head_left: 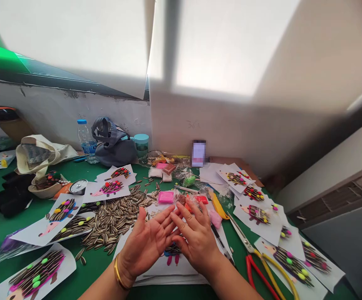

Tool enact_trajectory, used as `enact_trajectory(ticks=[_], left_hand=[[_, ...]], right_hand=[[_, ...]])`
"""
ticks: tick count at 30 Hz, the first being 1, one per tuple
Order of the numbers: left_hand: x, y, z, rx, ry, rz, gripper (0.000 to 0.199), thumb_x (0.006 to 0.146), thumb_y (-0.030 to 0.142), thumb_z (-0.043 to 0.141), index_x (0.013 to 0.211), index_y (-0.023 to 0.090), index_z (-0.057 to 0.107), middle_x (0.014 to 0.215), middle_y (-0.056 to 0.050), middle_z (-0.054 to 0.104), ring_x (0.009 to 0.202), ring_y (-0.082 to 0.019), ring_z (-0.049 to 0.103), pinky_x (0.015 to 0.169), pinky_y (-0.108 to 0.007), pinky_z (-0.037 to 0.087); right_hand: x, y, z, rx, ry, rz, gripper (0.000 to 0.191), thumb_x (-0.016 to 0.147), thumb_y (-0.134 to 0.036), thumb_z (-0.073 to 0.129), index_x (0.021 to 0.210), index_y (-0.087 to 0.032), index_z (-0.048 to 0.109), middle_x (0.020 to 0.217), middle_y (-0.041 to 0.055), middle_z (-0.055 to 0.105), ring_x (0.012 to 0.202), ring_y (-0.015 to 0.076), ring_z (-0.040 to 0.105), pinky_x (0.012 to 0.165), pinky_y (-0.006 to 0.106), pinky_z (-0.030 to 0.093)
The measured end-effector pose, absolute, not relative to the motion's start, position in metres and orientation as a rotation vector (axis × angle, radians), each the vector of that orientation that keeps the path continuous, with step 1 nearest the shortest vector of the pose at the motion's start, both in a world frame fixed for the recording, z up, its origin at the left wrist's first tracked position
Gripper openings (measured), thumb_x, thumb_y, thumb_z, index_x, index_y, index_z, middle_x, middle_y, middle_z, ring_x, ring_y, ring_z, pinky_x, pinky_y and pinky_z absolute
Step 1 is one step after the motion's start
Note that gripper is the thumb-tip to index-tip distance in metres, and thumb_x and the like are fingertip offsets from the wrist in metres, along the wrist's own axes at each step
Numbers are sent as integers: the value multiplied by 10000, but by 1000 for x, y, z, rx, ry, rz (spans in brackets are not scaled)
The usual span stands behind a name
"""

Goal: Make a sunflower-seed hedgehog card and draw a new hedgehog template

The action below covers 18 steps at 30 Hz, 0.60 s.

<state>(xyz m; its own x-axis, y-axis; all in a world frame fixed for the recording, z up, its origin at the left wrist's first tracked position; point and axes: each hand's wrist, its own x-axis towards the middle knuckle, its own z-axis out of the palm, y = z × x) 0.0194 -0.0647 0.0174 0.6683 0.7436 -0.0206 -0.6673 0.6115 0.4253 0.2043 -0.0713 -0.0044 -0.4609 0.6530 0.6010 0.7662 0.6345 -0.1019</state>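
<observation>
My left hand [148, 246] is open with the palm turned up and the fingers stretched out. My right hand [198, 235] is also open, palm down, its fingers lying across the fingertips of my left hand. Whether anything small lies between the fingers is hidden. Beneath both hands is a stack of white paper [149, 280], and the top sheet carries a partly covered picture with pink feet [172, 260]. Just beyond the fingers sit a pink clay pack [166, 197] and red clay [202, 200]. A pile of sunflower seeds [115, 221] spreads left of my left hand.
Scissors with yellow handles [246, 241] and a red-handled tool [252, 271] lie at right. Finished-looking hedgehog pictures [293, 262] lie on both sides. At the back stand a phone [199, 153], a water bottle [87, 141], a grey bag [115, 148] and a lidded jar [141, 143].
</observation>
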Motion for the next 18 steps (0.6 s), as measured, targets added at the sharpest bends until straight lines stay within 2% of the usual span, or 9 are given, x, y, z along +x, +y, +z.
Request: enact_trajectory(ticks=[3, 8, 12, 14, 18], left_hand=[[20, -65, 18, 392, 216, 794, 795, 896, 717, 205, 1410, 166, 458, 1417, -141, 493, 1205, -226, 516, 892, -290, 447], [17, -63, 15, 417, 238, 832, 825, 879, 738, 221, 1406, 150, 460, 1426, -144, 483, 1305, -247, 435, 1022, -337, 387], [18, -64, 16, 342, 243, 798, 798, 889, 723, 241, 1406, 154, 456, 1381, -149, 526, 1140, -209, 559, 882, -288, 463], [20, -65, 17, 332, 243, 776, 778, 895, 713, 253, 1409, 163, 451, 1385, -144, 521, 1095, -200, 580, 877, -284, 463], [20, -64, 19, 365, 262, 805, 806, 881, 729, 261, 1412, 149, 439, 1380, -150, 520, 1232, -242, 499, 975, -331, 422]], right_hand=[[203, -71, -4, -1094, -2240, -240, 479, 931, -406, 513, 1389, -267, 487, 1482, 62, 441, 1413, 334, 279, 1148, 642, 109], [205, -70, -3, -1099, -2246, -235, 474, 929, -434, 513, 1380, -291, 495, 1492, 54, 426, 1421, 341, 259, 1144, 645, 117], [204, -70, -4, -1035, -2255, -213, 474, 933, -490, 485, 1366, -300, 509, 1472, 38, 457, 1415, 331, 276, 1150, 637, 102], [205, -69, -4, -1086, -2243, -209, 469, 939, -475, 480, 1370, -292, 507, 1479, 47, 448, 1418, 333, 269, 1149, 637, 95], [207, -69, -3, -1084, -2255, -203, 443, 941, -445, 488, 1358, -298, 520, 1490, 45, 431, 1427, 338, 246, 1144, 641, 109]])
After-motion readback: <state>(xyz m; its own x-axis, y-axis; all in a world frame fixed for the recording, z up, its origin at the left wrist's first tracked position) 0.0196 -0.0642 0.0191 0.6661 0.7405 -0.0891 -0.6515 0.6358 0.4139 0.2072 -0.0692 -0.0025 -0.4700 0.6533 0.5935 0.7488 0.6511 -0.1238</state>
